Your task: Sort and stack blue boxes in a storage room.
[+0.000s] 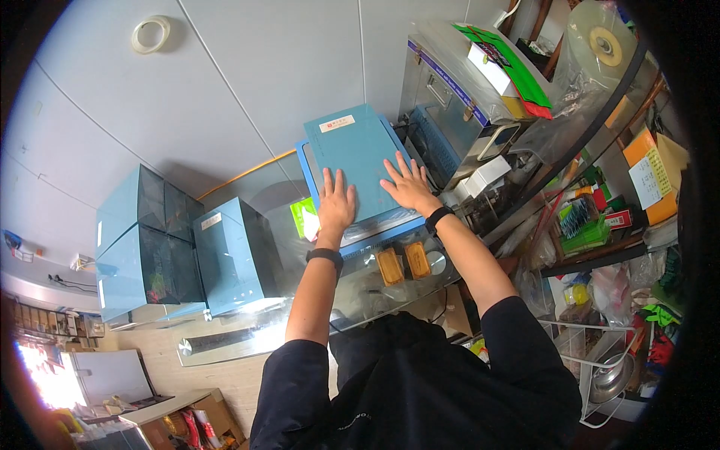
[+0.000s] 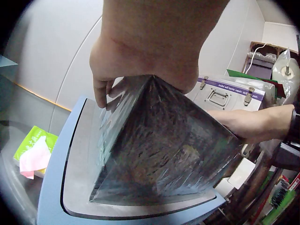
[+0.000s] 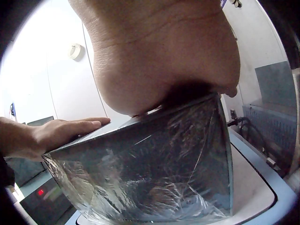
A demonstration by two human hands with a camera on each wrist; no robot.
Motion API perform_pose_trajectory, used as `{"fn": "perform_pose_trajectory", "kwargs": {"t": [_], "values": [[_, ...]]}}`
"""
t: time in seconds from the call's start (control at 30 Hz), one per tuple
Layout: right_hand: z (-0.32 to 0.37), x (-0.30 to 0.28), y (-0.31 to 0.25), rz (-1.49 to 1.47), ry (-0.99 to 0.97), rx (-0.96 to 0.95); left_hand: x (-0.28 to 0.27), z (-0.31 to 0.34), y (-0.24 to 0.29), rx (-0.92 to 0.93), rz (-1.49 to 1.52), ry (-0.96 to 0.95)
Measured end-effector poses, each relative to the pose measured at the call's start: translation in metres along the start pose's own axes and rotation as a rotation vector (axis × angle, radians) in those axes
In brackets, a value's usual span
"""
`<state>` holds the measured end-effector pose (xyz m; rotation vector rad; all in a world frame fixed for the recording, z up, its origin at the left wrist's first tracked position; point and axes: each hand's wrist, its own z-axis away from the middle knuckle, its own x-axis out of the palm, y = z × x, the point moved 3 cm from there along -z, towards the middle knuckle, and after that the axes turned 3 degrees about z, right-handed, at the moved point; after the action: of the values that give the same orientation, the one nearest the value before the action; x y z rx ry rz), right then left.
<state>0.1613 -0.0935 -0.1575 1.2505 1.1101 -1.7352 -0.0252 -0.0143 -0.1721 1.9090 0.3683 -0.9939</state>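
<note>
A teal box [image 1: 352, 146] with a white label stands on a machine with a light grey top [image 2: 77, 173] and a blue rim [image 1: 307, 166]. Clear, wrinkled film [image 3: 159, 187] covers the box's dark side. Flat on the lid near its left edge lies my left hand [image 1: 337, 204], fingers extended. My right hand [image 1: 409, 187] rests on the right part of the lid with its fingers spread. Both hands touch the box from above and grip nothing. In the right wrist view the right fingers are mostly hidden behind the wrist.
More teal boxes [image 1: 232, 259] stand at the left on the glass table. Two small wooden trays [image 1: 417, 259] lie in front of the machine. A green tissue pack [image 2: 32, 146] is to its left, a metal case [image 1: 442, 97] to its right. Cluttered shelving [image 1: 592, 225] fills the far right.
</note>
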Motion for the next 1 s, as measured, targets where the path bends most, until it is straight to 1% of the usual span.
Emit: {"fn": "perform_pose_trajectory", "kwargs": {"t": [1.0], "values": [[-0.0049,0.0071,0.0035,0.028,0.045,-0.007,-0.0017,-0.0002,0.0012,-0.021,0.037,0.006]]}}
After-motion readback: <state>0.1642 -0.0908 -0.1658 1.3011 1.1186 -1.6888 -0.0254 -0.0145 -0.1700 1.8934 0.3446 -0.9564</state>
